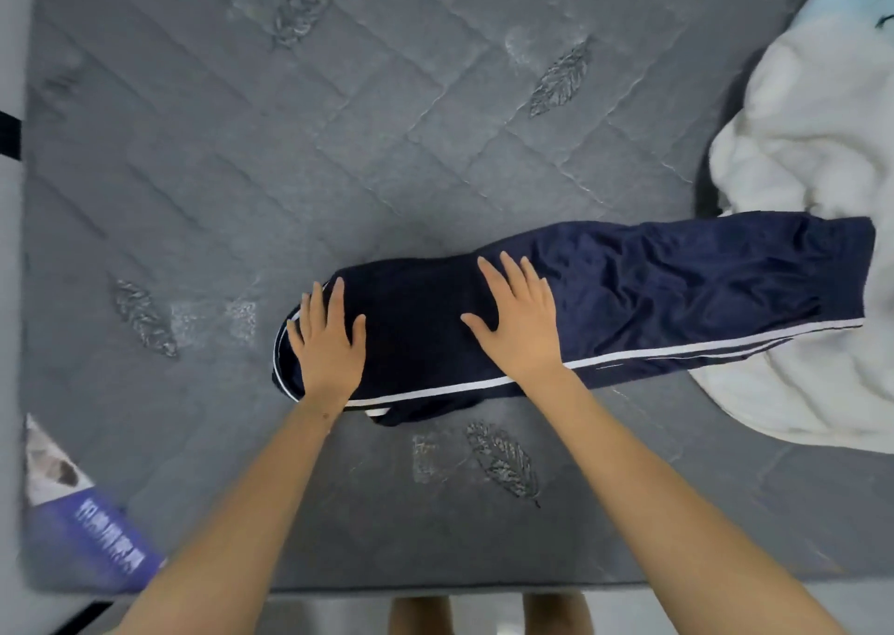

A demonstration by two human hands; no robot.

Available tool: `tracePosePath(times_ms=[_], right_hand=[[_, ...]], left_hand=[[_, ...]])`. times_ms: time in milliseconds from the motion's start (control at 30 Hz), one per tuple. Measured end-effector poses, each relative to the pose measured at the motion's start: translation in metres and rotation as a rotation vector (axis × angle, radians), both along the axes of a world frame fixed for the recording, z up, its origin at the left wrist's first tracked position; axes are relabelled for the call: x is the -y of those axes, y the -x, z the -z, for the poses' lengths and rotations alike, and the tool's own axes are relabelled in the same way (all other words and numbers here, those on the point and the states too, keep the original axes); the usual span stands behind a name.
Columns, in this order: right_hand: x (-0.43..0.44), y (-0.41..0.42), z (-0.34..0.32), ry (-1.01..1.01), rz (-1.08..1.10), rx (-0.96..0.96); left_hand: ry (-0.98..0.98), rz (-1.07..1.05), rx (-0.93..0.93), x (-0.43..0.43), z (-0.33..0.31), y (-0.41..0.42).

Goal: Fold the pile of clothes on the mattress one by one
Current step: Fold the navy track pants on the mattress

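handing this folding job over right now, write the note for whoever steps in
Left hand open, flat on the left end of the navy blue shiny track trousers with white side stripes.
Right hand open, flat on their middle; no grip by either.
Trousers lie as one long strip on the grey quilted mattress, right end over the white fluffy heap.
Done: laid out, legs apparently together.
Left: fold them across, then the heap.

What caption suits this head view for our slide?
Left hand and right hand flatten navy trousers on grey mattress.
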State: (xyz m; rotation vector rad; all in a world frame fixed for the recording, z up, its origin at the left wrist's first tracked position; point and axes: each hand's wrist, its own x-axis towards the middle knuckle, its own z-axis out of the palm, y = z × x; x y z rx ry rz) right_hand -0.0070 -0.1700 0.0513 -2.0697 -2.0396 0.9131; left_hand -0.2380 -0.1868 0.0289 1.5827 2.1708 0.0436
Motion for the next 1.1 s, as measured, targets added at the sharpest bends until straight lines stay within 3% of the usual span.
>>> tracePosePath(times_ms=[100, 200, 333, 567, 733, 833, 967, 1100], right_hand=[[0.009, 0.035, 0.013, 0.053, -0.041, -0.01], [0.018, 0.061, 0.023, 0.085, -0.082, -0.006], [0.021, 0.087, 0.027, 0.099, -0.107, -0.044], [0.012, 0.133, 0.008, 0.039, -0.196, -0.158], [0.003, 0.153, -0.011, -0.037, -0.294, -0.22], [0.001, 0.152, -0.02, -0.128, -0.339, -0.231], [0.012, 0.143, -0.027, -0.043, -0.394, -0.178], [0.038, 0.124, -0.025, 0.131, -0.329, -0.055]], left_hand=[[0.036, -0.172, 0.029, 0.008, 0.01, 0.034], [0.064, -0.32, 0.172, 0.016, 0.022, 0.06], [-0.064, -0.365, 0.316, 0.022, 0.024, 0.078], [-0.312, -0.214, 0.512, 0.029, -0.006, 0.07], [-0.435, -0.047, 0.526, 0.03, -0.031, 0.065], [-0.505, -0.087, 0.597, 0.03, -0.046, 0.065], [-0.444, -0.344, 0.785, 0.023, -0.055, 0.076], [-0.259, -0.33, 0.765, 0.029, -0.042, 0.086]])
